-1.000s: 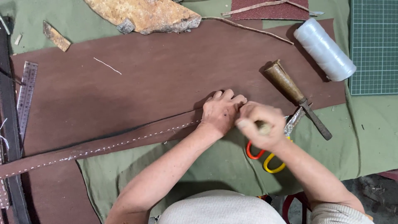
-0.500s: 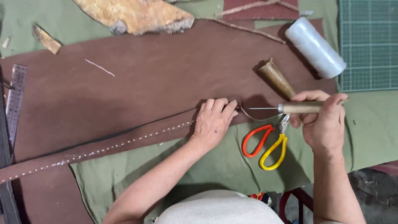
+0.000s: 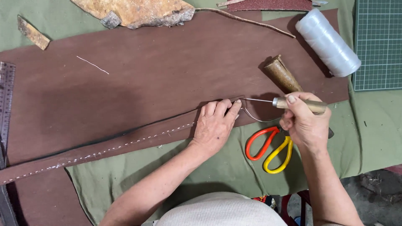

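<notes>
Brown leather strap (image 3: pixel 125 144) lies pinned under left hand (image 3: pixel 215 125); right hand (image 3: pixel 303 121) grips awl (image 3: pixel 293 103).

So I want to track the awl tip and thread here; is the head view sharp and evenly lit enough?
Head view: sharp throughout, no motion blur on the right hand or awl; light soft and even, with short shadows beside the thread spool and left hand; mild glare on the spool only; thin thread loop faint but visible.
</notes>
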